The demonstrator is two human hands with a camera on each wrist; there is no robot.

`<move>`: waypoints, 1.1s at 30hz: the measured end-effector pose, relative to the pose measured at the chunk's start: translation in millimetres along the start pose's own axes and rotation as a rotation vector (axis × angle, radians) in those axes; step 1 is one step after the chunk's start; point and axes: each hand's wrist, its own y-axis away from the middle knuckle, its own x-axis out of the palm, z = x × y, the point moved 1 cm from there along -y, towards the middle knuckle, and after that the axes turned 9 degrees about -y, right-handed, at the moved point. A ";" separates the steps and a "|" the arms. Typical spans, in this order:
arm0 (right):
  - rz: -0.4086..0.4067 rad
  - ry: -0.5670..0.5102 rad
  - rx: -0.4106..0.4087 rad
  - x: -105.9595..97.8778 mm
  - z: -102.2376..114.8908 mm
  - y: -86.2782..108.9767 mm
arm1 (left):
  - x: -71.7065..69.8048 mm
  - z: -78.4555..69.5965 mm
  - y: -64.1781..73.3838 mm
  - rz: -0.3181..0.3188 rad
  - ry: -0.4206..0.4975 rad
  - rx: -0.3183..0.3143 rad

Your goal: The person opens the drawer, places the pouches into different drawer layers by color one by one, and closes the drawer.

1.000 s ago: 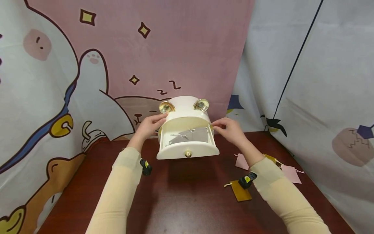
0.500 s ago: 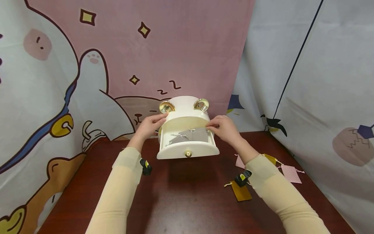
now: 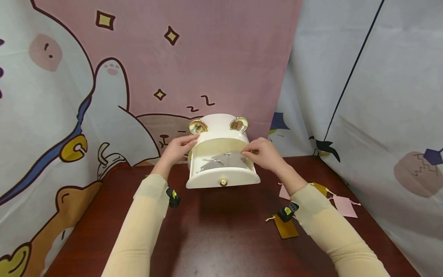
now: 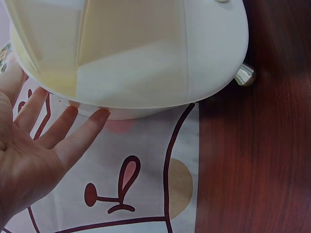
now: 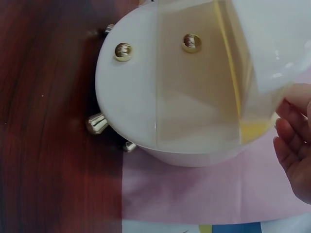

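Note:
A white jewelry box (image 3: 219,125) with two round gold ears stands at the table's back. Its top drawer (image 3: 221,177), with a gold knob, is pulled out. Grey pouches (image 3: 226,159) with pale drawstrings lie inside. My left hand (image 3: 174,153) touches the box's left side; in the left wrist view its fingers (image 4: 77,133) reach straight to the wall. My right hand (image 3: 263,154) has its thumb and fingers bent together at the drawer's rear right, over the pouches. I cannot tell if they pinch a pouch. In the right wrist view these fingers (image 5: 294,128) are beside the box.
Pink pouches (image 3: 345,206) and mustard pouches (image 3: 285,227) lie at the right on the dark red wooden table (image 3: 221,238), partly under my right forearm. A printed cartoon cloth (image 3: 235,57) hangs close behind the box. Short metal feet (image 5: 97,124) stick out under it.
My right hand has moved left from outside the drawer's right edge to over its inside, hiding the pouch string there. My left hand stays on the box's left side.

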 end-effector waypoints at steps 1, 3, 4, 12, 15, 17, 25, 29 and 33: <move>-0.027 -0.020 -0.004 -2.1 -0.6 0.9 | -0.2 -0.3 0.2 0.000 0.001 0.000; -0.073 -0.059 0.004 -7.0 -1.9 2.8 | -0.5 -0.7 0.3 -0.001 0.003 -0.003; -0.091 -0.077 0.013 -9.7 -2.0 4.1 | -0.7 -0.7 0.3 -0.001 0.004 -0.003; -0.114 -0.180 0.123 -27.2 0.8 22.3 | -1.1 -0.8 -0.1 -0.001 0.003 -0.003; -0.097 -0.204 0.122 -29.8 3.0 31.6 | -0.7 -1.2 0.3 -0.002 0.005 -0.008; -0.087 -0.219 0.126 -31.1 5.7 38.4 | -0.1 -0.9 0.5 -0.002 0.005 -0.010; -0.073 -0.236 0.116 -31.2 22.1 61.1 | -0.1 -1.3 0.5 -0.003 0.004 -0.016; -0.078 -0.232 0.070 -26.5 32.8 68.7 | -0.2 -1.6 0.0 0.000 0.011 -0.023; -0.092 -0.234 0.009 -19.3 42.9 72.9 | 0.2 -1.0 -0.8 0.001 0.016 -0.024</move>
